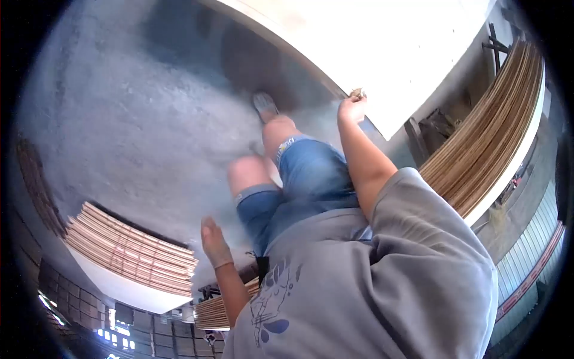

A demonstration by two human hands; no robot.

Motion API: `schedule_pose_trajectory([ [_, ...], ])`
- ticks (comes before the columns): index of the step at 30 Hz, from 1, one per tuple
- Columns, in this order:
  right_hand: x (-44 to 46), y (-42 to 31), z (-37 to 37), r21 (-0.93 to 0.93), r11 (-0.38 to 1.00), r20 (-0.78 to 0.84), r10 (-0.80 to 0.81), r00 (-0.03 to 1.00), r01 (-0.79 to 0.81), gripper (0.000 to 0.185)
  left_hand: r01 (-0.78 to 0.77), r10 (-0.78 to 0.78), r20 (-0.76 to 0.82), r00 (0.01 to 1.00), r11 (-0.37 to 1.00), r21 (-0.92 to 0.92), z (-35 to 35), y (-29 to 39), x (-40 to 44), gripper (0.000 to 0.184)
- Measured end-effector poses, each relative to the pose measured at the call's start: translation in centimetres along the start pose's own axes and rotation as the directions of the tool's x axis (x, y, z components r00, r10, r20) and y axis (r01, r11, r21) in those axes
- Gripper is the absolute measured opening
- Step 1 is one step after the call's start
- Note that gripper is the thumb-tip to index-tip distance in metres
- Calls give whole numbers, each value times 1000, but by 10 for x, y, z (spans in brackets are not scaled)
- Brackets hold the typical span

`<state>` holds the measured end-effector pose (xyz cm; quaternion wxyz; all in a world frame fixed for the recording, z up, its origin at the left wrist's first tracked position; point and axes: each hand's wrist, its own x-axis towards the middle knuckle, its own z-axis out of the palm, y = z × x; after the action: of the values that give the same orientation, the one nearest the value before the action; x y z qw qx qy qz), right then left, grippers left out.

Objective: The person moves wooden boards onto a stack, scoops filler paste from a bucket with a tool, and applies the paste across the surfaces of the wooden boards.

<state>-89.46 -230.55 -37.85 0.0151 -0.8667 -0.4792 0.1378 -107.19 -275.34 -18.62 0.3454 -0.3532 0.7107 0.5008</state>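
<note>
My right hand (352, 110) is closed on a small brown and pale object (357, 94) that I cannot make out, beside the edge of a large white board (382, 54) near its pointed corner. My left hand (214, 240) hangs at my side, its fingers loosely stretched and slightly blurred, with nothing visible in it. It is nearest to my shorts and a stack of thin sheets (128, 248) with pale edges.
A tall stack of brown-edged sheets (490, 125) stands at the right. Another stack (215, 312) lies behind my left arm. Grey concrete floor (131, 119) runs under my legs, which are apart. Dark metal framing (495, 48) shows at the upper right.
</note>
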Motion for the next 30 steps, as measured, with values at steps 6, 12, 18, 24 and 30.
schedule_pose_trajectory([
  [6, -92, -160, 48, -83, 967, 66, -234, 970, 239, 35, -140, 127, 59, 990, 911, 388, -43, 181, 93, 48],
  [12, -129, -238, 55, 315, 942, 61, -140, 988, 114, 26, -400, 245, 402, 882, 841, 364, 114, 444, 204, 64],
  [18, -105, -208, -2, 898, -107, 437, 325, 839, -426, 35, -619, 21, 753, 658, 584, 525, 292, 571, 222, 69],
  [24, -8, -107, 52, 700, 598, 27, 526, 850, -392, 36, -501, -228, 634, 739, 443, 744, 372, 577, 233, 71],
  [30, -39, -186, 72, 172, 953, -134, 275, 952, -251, 20, -503, -325, 626, 709, 389, 772, 448, 601, 248, 69],
])
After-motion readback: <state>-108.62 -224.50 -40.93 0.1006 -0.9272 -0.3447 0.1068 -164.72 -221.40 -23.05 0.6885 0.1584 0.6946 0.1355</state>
